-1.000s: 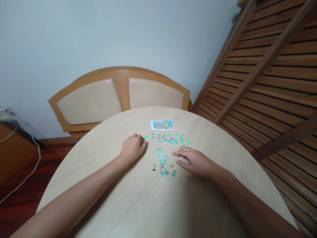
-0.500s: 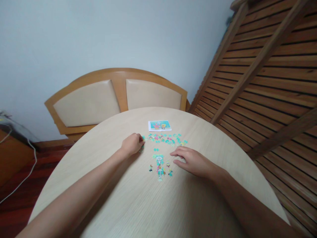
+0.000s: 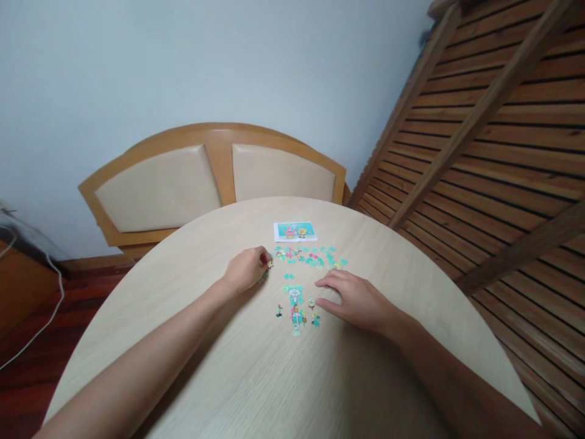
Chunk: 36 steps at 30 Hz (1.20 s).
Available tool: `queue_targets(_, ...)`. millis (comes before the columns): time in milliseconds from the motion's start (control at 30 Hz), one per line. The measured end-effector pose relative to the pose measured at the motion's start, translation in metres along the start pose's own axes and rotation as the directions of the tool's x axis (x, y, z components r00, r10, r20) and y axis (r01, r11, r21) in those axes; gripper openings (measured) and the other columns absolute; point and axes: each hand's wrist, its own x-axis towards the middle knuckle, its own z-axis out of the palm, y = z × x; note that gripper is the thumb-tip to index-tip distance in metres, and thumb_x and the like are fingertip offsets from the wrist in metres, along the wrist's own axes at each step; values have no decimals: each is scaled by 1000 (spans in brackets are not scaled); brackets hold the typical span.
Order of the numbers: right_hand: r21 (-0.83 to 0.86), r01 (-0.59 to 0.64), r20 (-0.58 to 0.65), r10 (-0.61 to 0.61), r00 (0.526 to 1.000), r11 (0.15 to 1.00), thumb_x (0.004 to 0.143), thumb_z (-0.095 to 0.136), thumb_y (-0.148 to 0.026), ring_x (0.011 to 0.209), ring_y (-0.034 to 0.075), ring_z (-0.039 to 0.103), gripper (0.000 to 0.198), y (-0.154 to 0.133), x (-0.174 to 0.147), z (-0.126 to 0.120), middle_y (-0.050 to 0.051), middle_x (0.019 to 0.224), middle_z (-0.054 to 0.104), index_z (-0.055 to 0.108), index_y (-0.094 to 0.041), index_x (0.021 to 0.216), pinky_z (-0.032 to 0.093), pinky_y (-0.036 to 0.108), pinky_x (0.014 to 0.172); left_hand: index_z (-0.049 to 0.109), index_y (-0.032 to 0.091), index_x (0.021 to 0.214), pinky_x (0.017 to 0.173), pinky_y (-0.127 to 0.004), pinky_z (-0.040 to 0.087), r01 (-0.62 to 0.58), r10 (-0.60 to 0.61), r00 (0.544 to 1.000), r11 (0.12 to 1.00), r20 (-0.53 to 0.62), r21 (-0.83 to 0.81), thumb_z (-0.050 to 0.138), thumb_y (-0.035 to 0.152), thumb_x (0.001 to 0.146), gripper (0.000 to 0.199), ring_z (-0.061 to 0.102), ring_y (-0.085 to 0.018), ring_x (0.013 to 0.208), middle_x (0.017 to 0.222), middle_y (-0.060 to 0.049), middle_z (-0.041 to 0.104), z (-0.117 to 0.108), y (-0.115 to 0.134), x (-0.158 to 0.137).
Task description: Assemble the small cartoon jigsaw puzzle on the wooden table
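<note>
Over the last half second, a small yellow puzzle piece [image 3: 270, 264] has come into view at the fingertips of the left hand [image 3: 248, 268], which was hiding that spot; the fingers are curled in, but whether they pinch the piece or only touch it, I cannot tell. The piece lies well apart from the partly joined strip [image 3: 295, 297], so I judge it not yet fitted. The right hand [image 3: 351, 299] is spread and seems to hold nothing; its thumb has drawn closer to the small face piece [image 3: 311, 302] right of the strip. The green pair [image 3: 289, 277], loose pieces [image 3: 314, 261] and picture sheet [image 3: 296, 231] appear unmoved on the worktop [image 3: 260, 378], with a chair back [image 3: 220, 161] beyond.
</note>
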Motion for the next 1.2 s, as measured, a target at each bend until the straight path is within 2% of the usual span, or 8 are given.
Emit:
queue_targets(167, -16, -79, 20, 80, 997, 997, 77, 78, -51, 108, 29, 62, 50, -26, -1, 2, 10, 115, 67, 64, -17, 111, 48, 44, 96, 70, 18, 89, 64, -27, 42, -115, 115, 993, 983, -10, -142, 58, 20, 87, 12, 62, -18, 72, 84, -4, 72, 5, 4, -9)
queue_targets(333, -6, -132, 60, 132, 989, 991, 71, 84, -46, 106, 29, 59, 49, -31, -6, 2, 9, 111, 65, 61, -19, 104, 48, 43, 93, 69, 19, 93, 78, -29, 46, -254, 234, 967, 929, -102, -270, 55, 24, 93, 15, 63, -18, 86, 95, -5, 71, 14, 24, -32)
queue_targets(567, 90, -78, 86, 70, 994, 993, 74, 84, -42, 107, 27, 59, 38, -16, -5, -10, 8, 109, 63, 62, -20, 96, 47, 38, 90, 72, 22, 97, 85, -31, 47, -348, 345, 932, 776, -108, -526, 64, 26, 93, 10, 64, -20, 92, 91, -2, 73, 35, 56, -70)
queue_targets(800, 449, -74, 90, 37, 995, 891, 90, 66, -30, 81, 16, 66, 14, -27, -1, -3, 1, 88, 71, 64, -21, 100, 49, 27, 73, 74, 23, 90, 81, -30, 49, -334, 325, 938, 758, -120, -560, 64, 23, 92, 10, 66, -20, 88, 86, -1, 74, 40, 62, -74)
queue_targets(967, 502, -150, 127, 99, 987, 852, 93, 58, -27, 73, 15, 68, 15, -33, -4, -2, 0, 82, 74, 67, -22, 105, 47, 25, 64, 68, 22, 97, 83, -34, 51, -334, 337, 937, 776, -97, -534, 63, 30, 93, 10, 66, -20, 87, 90, -3, 72, 34, 53, -76)
queue_targets(1033, 489, -171, 128, 123, 984, 856, 93, 58, -27, 73, 16, 69, 15, -32, -5, -1, 1, 83, 75, 70, -21, 100, 48, 25, 64, 63, 22, 112, 89, -38, 52, -422, 422, 901, 791, -104, -444, 67, 35, 90, 25, 64, -23, 99, 103, -6, 70, 28, 46, -76)
queue_targets(1133, 497, -184, 126, 139, 982, 848, 91, 61, -29, 75, 17, 71, 15, -31, -6, 2, 2, 84, 77, 73, -20, 94, 50, 26, 66, 52, 20, 129, 105, -43, 44, -635, 661, 750, 712, -21, -298, 69, 32, 87, 47, 55, -27, 120, 125, -11, 62, 18, 36, -75)
queue_targets(1200, 486, -191, 140, 140, 980, 853, 88, 63, -28, 74, 17, 70, 15, -31, -6, 4, 3, 83, 77, 75, -20, 93, 51, 27, 66, 49, 19, 131, 109, -45, 41, -694, 718, 696, 678, 17, -243, 67, 33, 88, 48, 53, -28, 124, 127, -12, 61, 15, 32, -72)
